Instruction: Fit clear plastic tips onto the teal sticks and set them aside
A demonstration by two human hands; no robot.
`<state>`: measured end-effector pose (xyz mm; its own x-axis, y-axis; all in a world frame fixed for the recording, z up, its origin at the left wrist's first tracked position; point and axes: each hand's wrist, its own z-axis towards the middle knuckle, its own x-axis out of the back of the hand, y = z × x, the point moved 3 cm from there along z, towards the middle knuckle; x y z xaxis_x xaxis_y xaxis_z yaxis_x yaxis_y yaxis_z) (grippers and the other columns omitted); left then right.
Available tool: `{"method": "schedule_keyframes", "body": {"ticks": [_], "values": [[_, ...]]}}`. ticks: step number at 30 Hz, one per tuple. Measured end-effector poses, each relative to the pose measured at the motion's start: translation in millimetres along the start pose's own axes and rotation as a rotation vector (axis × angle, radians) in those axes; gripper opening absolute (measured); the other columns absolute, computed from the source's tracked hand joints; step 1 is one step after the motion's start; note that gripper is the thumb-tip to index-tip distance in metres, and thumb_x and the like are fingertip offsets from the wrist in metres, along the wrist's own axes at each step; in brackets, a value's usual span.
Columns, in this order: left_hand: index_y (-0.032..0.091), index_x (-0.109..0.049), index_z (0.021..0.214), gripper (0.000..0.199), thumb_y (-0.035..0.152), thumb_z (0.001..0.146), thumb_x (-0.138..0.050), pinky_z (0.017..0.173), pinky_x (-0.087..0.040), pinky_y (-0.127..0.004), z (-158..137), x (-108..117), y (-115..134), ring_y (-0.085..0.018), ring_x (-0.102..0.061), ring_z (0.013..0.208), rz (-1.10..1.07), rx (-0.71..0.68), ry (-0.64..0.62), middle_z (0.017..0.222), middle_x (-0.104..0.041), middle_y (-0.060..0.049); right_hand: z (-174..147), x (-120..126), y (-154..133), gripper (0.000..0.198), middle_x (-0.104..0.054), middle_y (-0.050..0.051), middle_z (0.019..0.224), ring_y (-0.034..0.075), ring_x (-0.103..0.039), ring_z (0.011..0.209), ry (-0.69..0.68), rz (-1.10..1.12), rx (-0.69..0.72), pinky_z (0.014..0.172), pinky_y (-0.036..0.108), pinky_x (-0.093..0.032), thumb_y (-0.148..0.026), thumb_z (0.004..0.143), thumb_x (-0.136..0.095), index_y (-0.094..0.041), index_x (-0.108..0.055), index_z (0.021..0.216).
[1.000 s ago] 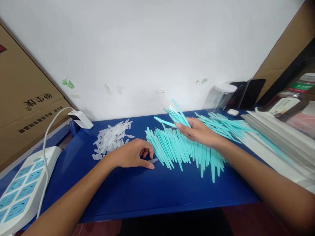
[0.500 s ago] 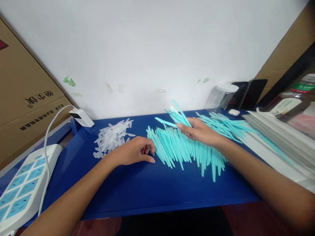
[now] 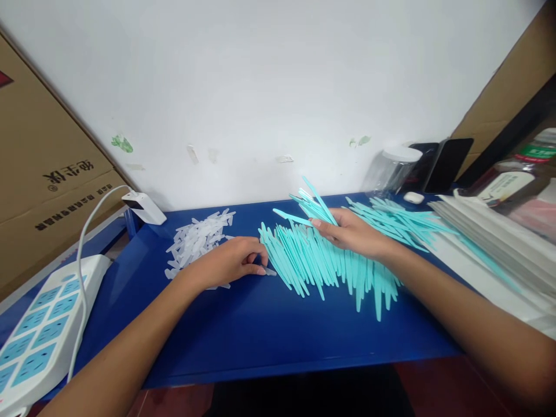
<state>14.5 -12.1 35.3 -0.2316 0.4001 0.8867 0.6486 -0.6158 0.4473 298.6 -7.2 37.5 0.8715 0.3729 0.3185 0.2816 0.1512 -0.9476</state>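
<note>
My right hand [image 3: 345, 231] is closed around a bunch of turquoise eyebrow razors [image 3: 319, 204]. One of these razors sticks out to the left past my thumb. Thumb and fingers of my left hand [image 3: 237, 260] pinch a small translucent plastic cap [image 3: 270, 271], just left of the row of razors. Between and below my hands lies a dense row of turquoise razors [image 3: 304, 260], side by side on the blue table [image 3: 260, 330]. A heap of translucent caps [image 3: 200, 237] sits to the left, partly hidden behind my left hand.
More turquoise razors [image 3: 399, 223] lie behind my right wrist. A clear jar [image 3: 395, 171], dark phones [image 3: 447, 165] and a stack of white packets [image 3: 499, 249] stand at the right. At the left are a power strip [image 3: 47, 324], a white plugged device [image 3: 145, 207] and a cardboard box [image 3: 56, 174].
My left hand has shifted slightly left, and a cap now shows between its fingertips. My right hand with the razors has hardly moved.
</note>
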Motion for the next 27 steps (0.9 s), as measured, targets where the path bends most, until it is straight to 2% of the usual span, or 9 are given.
{"method": "schedule_keyframes", "body": {"ticks": [5, 10, 14, 20, 23, 27], "values": [[0.026, -0.074, 0.109, 0.029, 0.050, 0.093, -0.070, 0.070, -0.046, -0.029, -3, -1, 10, -0.018, -0.059, 0.083, -0.085, -0.037, -0.029, 0.099, -0.065, -0.004, 0, 2, 2, 0.048, -0.036, -0.007, 0.062, 0.007, -0.027, 0.048, 0.014, 0.019, -0.002, 0.044, 0.025, -0.021, -0.064, 0.094, -0.063, -0.022, -0.047, 0.079], [0.023, -0.079, 0.099, 0.017, 0.038, 0.095, -0.070, 0.074, -0.052, -0.029, 0, -6, 18, -0.017, -0.066, 0.083, -0.170, -0.118, -0.016, 0.100, -0.071, -0.006, 0, 1, 3, 0.047, -0.037, -0.007, 0.063, 0.008, -0.029, 0.049, -0.001, 0.018, 0.000, 0.045, 0.025, -0.022, -0.064, 0.093, -0.066, -0.022, -0.049, 0.081], [0.021, -0.078, 0.097, 0.013, 0.027, 0.095, -0.066, 0.070, -0.049, -0.027, 3, -6, 23, -0.017, -0.065, 0.082, -0.104, -0.101, 0.025, 0.099, -0.071, -0.005, 0, 0, 3, 0.046, -0.038, -0.007, 0.064, 0.007, -0.028, 0.048, -0.005, 0.012, -0.001, 0.044, 0.025, -0.022, -0.063, 0.091, -0.068, -0.021, -0.051, 0.082], [0.017, -0.066, 0.084, 0.011, 0.010, 0.088, -0.059, 0.065, -0.040, -0.028, 4, -8, 29, -0.014, -0.056, 0.072, 0.126, -0.082, 0.076, 0.093, -0.064, -0.003, 0, 1, 3, 0.046, -0.036, -0.007, 0.063, 0.008, -0.028, 0.048, 0.004, 0.003, -0.004, 0.045, 0.025, -0.021, -0.063, 0.093, -0.065, -0.022, -0.048, 0.080], [0.019, -0.065, 0.089, 0.008, 0.015, 0.092, -0.059, 0.067, -0.042, -0.028, 3, -7, 24, -0.015, -0.057, 0.074, 0.063, -0.082, 0.081, 0.092, -0.066, -0.003, -1, 1, 3, 0.046, -0.036, -0.007, 0.063, 0.008, -0.027, 0.048, -0.017, -0.002, 0.003, 0.044, 0.026, -0.021, -0.063, 0.095, -0.064, -0.022, -0.048, 0.080], [0.022, -0.068, 0.104, 0.016, 0.034, 0.101, -0.057, 0.071, -0.051, -0.029, 3, 5, 7, -0.016, -0.065, 0.078, -0.210, 0.001, 0.174, 0.092, -0.072, -0.003, -2, 2, 1, 0.048, -0.041, -0.006, 0.064, 0.008, -0.032, 0.049, -0.011, -0.048, 0.028, 0.045, 0.025, -0.025, -0.064, 0.092, -0.067, -0.021, -0.050, 0.077]]}}
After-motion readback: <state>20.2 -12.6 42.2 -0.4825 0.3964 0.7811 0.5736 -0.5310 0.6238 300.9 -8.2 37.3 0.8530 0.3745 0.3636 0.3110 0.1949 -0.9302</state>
